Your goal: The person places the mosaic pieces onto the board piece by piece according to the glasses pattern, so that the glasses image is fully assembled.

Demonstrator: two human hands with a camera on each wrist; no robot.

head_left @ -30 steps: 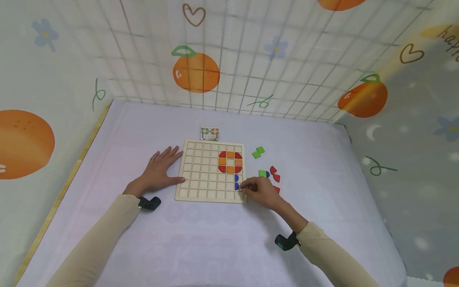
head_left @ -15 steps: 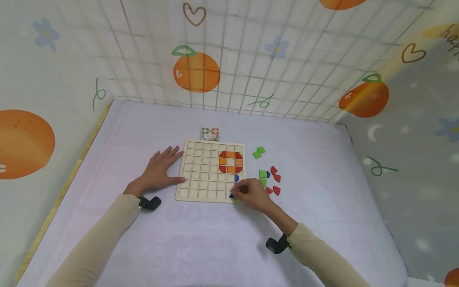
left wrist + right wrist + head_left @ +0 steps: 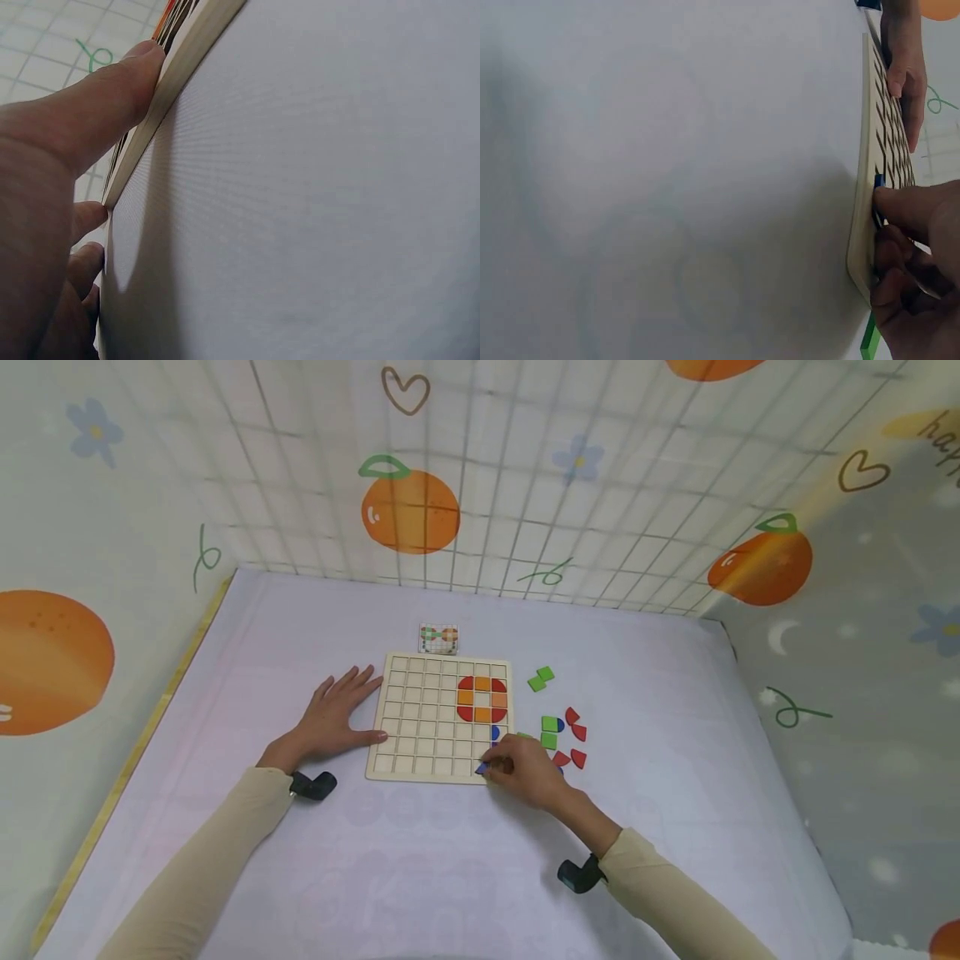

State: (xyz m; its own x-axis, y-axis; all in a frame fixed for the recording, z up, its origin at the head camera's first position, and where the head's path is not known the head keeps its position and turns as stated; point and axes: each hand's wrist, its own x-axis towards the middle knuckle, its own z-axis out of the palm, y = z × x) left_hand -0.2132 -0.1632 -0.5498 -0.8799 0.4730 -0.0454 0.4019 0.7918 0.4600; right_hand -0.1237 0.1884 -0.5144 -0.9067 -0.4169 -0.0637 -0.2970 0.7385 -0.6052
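A light wooden grid board [image 3: 420, 727] lies on the table. Near its front right corner my right hand [image 3: 528, 770] pinches a small blue piece [image 3: 482, 768] between thumb and fingers; in the right wrist view the blue piece [image 3: 879, 181] shows at the thumb tip, right at the grid. Another blue half-round piece [image 3: 496, 732] sits in the right column, and one below it is mostly hidden by the hand. A ring of red and orange pieces [image 3: 483, 683] fills cells at the upper right. My left hand [image 3: 330, 718] is spread, thumb and fingertips resting on the board's left edge.
Green square pieces [image 3: 550, 741] and red quarter-round pieces [image 3: 578, 758] lie loose right of the board, with two more green squares [image 3: 537, 683] behind them. A small pattern card [image 3: 438, 637] stands at the board's back edge.
My right hand has moved left and slightly toward the front, from the right column's blue pieces to the front row, with a blue piece in its fingers. The left hand stays still.
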